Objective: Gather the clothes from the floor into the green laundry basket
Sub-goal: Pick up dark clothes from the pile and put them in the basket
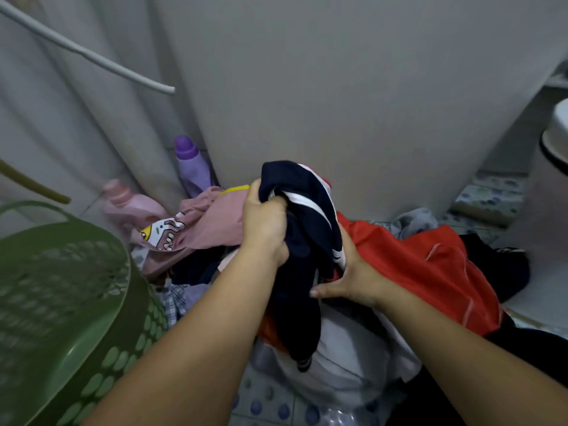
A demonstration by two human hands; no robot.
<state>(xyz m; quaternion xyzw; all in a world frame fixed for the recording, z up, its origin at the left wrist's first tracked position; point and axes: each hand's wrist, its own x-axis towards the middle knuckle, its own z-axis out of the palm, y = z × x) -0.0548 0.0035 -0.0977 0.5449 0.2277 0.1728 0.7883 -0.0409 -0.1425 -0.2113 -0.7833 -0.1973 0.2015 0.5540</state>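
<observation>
basket: green laundry basket (61, 290) sits at 9 o'clock of my hands, tipped, perforated wall toward me; opening not in view, can't tell contents.
left hand: left hand (266, 224) has its fingers curled into the top of the navy garment (304, 241), bunched tight.
garment: navy with white stripes, long axis hanging 12 to 6, lifted off the pile.
right hand: right hand (347, 276) grips its lower part from 3 o'clock, thumb out.
pile: red garment (430, 262) and pink garment (212, 222) lie on the floor.
key relation: basket well left of the bundle; left arm nearer. I judge a swing toward 9 o'clock.
</observation>
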